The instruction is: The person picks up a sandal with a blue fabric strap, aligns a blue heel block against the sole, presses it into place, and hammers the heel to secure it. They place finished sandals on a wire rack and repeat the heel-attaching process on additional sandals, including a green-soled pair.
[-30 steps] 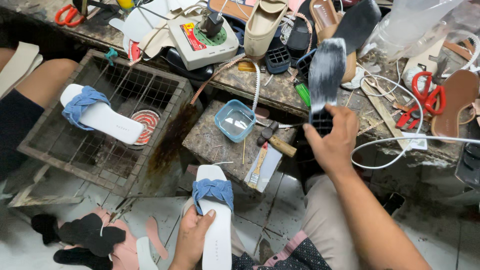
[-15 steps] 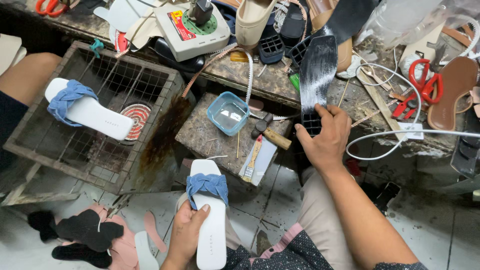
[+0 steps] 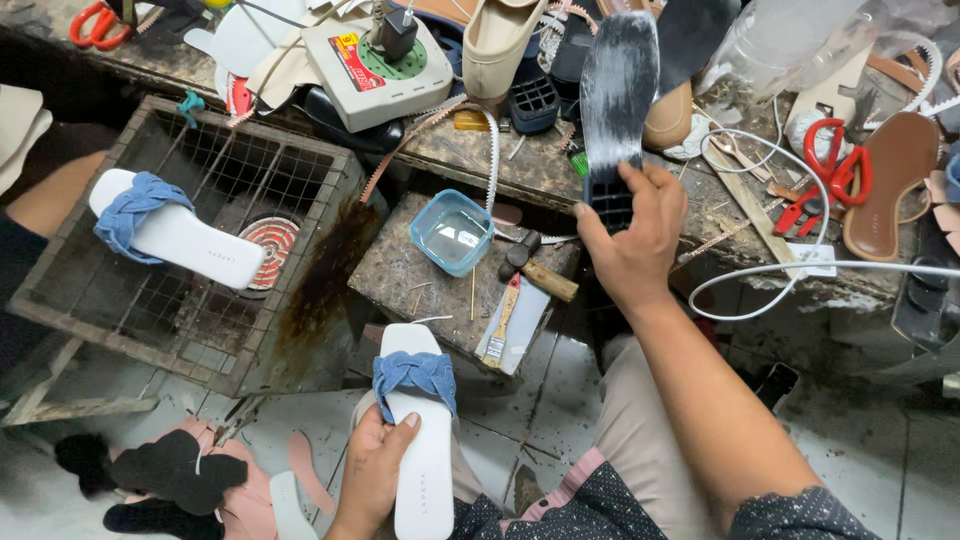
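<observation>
Right hand closed around the heel end of a black outsole (its grey-smeared face upward), raised over the cluttered workbench. Left hand clasped on a white sandal with a blue braided strap, held low above the lap. Matching sandal lying on a wire cage; blue tub and hammer between.

Bare forearms, dark white-dotted short sleeve, beige trousers, pink hem at the waist.
</observation>
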Demonstrator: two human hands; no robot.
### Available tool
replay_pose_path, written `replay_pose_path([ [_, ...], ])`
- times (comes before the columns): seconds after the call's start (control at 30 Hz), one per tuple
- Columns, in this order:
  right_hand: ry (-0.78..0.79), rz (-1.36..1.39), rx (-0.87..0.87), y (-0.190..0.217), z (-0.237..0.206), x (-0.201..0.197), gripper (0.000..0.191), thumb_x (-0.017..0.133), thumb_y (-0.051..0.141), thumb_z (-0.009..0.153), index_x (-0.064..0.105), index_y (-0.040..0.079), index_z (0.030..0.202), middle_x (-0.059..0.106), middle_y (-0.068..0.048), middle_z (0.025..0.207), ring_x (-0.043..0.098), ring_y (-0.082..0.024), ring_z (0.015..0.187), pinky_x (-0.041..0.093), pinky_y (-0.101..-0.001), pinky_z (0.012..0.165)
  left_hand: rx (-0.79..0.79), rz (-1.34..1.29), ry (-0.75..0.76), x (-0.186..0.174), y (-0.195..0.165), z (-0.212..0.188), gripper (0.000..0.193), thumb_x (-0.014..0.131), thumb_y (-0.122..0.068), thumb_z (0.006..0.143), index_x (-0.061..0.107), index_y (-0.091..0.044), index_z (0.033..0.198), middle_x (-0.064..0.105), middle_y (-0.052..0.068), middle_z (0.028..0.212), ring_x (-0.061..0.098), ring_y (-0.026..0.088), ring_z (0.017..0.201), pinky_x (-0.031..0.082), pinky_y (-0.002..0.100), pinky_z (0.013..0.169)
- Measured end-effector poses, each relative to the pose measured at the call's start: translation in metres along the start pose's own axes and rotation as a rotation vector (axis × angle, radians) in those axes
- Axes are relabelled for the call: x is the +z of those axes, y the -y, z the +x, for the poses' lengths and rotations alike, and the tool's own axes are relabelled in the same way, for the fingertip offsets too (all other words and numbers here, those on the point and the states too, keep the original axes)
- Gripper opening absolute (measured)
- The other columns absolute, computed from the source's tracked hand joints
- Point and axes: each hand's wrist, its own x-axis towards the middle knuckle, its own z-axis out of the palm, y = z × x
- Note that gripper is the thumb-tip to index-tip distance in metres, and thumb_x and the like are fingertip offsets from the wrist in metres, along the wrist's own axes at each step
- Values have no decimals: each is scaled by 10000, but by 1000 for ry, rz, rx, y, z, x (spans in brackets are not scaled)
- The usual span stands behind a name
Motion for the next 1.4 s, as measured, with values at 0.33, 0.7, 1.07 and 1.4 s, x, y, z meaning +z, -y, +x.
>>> replay_pose_path([
  [0.33,-90,-77,93,-61,46,22,608,897,164,885,561,-5,1364,495,-202,1310,479,-382,1273,396,-492,1110,10,-14,-24,-8,5,4,318,614,-123,912,591,38,1186,756,151,838,705,181,617,567,328,562],
  [0.7,80,-98,-74,-12,48,42,336,820,144,932,656,63,1213,605,-121,1250,540,-326,1229,409,-457,1065,8,-9,-26,-15,12,10,326,629,-103,899,585,35,1191,756,154,818,701,177,603,561,323,559],
  [1.07,351,-588,-151,22,111,107,638,762,603,831,684,48,1137,650,-179,1095,476,-361,1164,242,-558,1036,31,-67,-1,-20,12,10,353,637,-99,892,574,28,1215,759,136,831,695,156,619,555,304,581],
  [1.4,266,-351,-89,24,148,107,548,774,533,883,727,59,1153,668,-176,1085,548,-366,1098,311,-548,1008,15,-65,-22,-19,4,7,328,628,-95,900,570,41,1193,752,143,820,685,160,607,547,305,566],
])
